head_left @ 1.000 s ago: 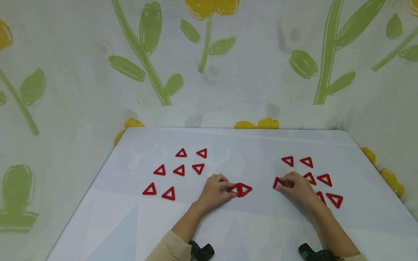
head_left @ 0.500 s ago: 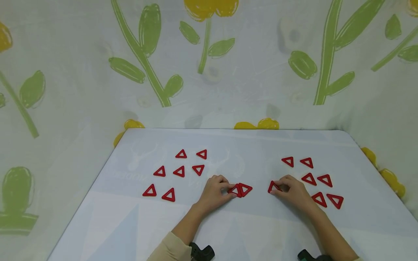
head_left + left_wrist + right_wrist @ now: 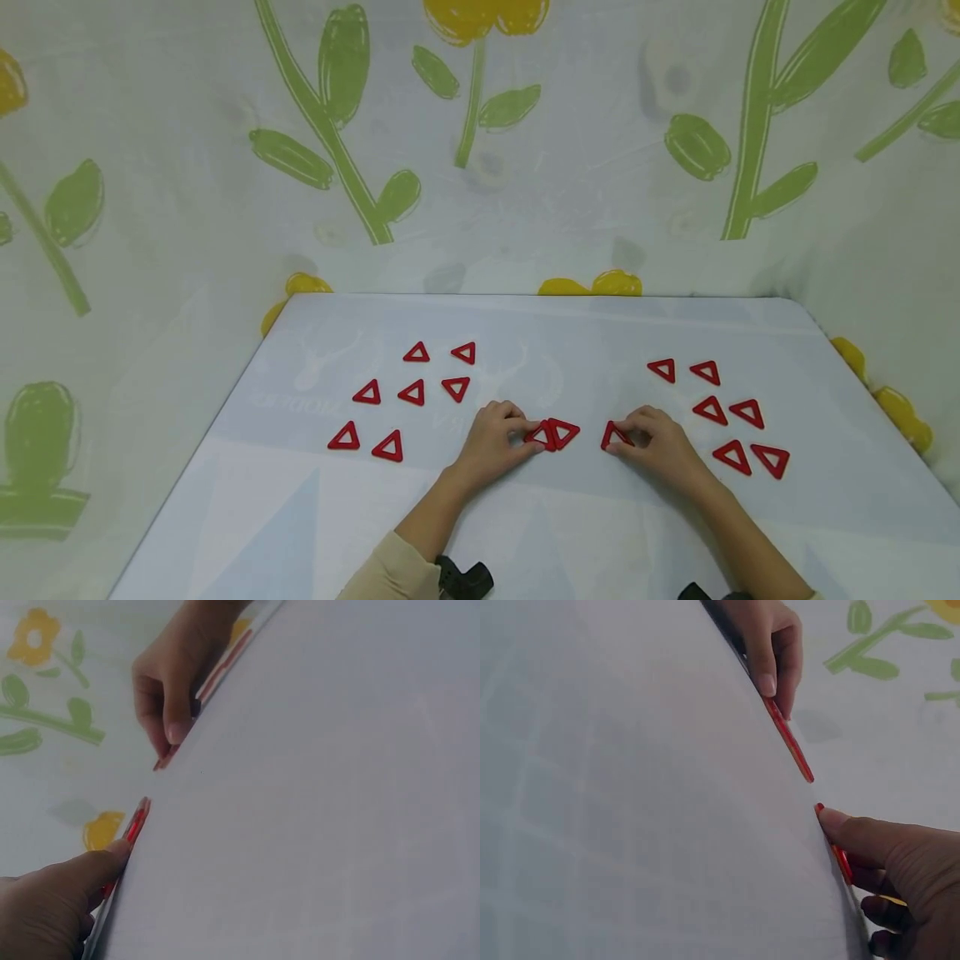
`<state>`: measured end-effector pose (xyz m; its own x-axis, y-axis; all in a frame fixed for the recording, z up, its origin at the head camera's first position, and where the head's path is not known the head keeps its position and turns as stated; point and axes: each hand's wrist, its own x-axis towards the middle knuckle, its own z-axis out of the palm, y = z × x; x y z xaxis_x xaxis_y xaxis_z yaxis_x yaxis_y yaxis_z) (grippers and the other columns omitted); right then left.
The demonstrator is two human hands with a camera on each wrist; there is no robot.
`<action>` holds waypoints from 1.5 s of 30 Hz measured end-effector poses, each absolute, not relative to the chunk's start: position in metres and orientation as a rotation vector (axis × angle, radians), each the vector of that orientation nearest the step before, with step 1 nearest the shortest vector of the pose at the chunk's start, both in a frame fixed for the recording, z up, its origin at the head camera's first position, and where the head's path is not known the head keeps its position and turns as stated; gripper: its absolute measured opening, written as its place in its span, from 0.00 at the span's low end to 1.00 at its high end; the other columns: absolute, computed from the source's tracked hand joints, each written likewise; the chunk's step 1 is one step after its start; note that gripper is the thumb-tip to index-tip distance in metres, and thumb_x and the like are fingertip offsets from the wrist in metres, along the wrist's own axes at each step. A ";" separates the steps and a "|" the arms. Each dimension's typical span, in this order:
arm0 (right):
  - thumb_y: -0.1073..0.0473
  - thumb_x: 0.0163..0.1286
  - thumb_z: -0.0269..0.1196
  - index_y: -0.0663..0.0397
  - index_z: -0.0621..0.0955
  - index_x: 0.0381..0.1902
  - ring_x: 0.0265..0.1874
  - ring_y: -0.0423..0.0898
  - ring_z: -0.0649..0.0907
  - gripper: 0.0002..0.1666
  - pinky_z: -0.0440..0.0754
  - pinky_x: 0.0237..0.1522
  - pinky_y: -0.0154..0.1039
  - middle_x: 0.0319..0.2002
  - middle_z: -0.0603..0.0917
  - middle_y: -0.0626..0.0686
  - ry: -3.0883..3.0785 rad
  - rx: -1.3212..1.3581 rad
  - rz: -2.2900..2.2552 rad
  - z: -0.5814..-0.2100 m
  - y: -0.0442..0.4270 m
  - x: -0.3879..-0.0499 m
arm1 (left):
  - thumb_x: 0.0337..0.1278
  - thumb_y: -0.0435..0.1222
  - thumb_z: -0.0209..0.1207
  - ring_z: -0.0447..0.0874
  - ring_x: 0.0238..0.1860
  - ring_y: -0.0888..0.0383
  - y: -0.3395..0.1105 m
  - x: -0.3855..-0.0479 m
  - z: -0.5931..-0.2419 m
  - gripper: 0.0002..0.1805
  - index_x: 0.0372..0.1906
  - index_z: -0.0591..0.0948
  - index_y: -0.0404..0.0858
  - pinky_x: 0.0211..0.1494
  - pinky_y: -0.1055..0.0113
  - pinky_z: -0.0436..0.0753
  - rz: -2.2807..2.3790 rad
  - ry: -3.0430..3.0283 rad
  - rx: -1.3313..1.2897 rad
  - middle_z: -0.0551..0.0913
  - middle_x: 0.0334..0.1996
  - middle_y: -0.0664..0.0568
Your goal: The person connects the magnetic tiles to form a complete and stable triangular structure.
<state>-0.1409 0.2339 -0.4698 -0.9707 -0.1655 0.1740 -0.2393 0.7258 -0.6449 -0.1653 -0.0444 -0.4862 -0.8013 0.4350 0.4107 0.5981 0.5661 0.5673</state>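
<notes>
Near the middle of the table, my left hand (image 3: 491,444) pinches a red triangle frame (image 3: 537,435) between thumb and fingers. Against its right side lies a second red triangle (image 3: 564,433). My right hand (image 3: 667,450) pinches another red triangle (image 3: 614,434), with a gap between it and the pair. In the left wrist view, the left hand's thumb (image 3: 112,855) presses on red pieces seen edge-on. The right wrist view has the right hand (image 3: 907,862) gripping its red piece (image 3: 842,862) at the table's edge line.
Several red triangles lie on the left of the white table (image 3: 262,483), one of them at its near left (image 3: 343,436). Several more lie beyond and right of the right hand, including one at the far right (image 3: 770,460). A flowered cloth (image 3: 525,225) stands behind.
My right hand has moved left with its red triangle, closer to the pair, uncovering triangles on the right. The left hand has stayed in place.
</notes>
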 end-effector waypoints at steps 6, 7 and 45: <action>0.57 0.49 0.75 0.56 0.86 0.40 0.35 0.42 0.75 0.19 0.78 0.33 0.30 0.35 0.80 0.46 -2.809 0.316 1.071 -0.474 0.225 -0.138 | 0.46 0.41 0.70 0.72 0.36 0.61 -0.042 -0.164 -0.485 0.14 0.41 0.88 0.44 0.41 0.68 0.70 -1.064 -2.585 -0.847 0.77 0.33 0.56; 0.57 0.49 0.75 0.56 0.86 0.40 0.35 0.42 0.75 0.18 0.78 0.34 0.30 0.35 0.79 0.45 -2.804 0.316 1.071 -0.475 0.224 -0.138 | 0.46 0.41 0.70 0.72 0.36 0.61 -0.042 -0.164 -0.484 0.14 0.41 0.88 0.43 0.41 0.68 0.70 -1.063 -2.586 -0.844 0.77 0.33 0.56; 0.53 0.40 0.79 0.54 0.86 0.35 0.31 0.40 0.75 0.23 0.76 0.30 0.36 0.31 0.80 0.46 -2.513 0.378 0.728 -0.488 0.179 -0.126 | 0.45 0.43 0.71 0.72 0.36 0.61 -0.039 -0.163 -0.482 0.14 0.39 0.88 0.43 0.41 0.68 0.71 -0.982 -2.589 -0.807 0.77 0.32 0.56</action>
<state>-0.1262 0.1792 -0.4878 -0.8403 -0.1237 0.5278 -0.3868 0.8190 -0.4238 -0.1632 -0.0390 -0.4821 -0.8131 0.4073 0.4159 0.5806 0.6182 0.5298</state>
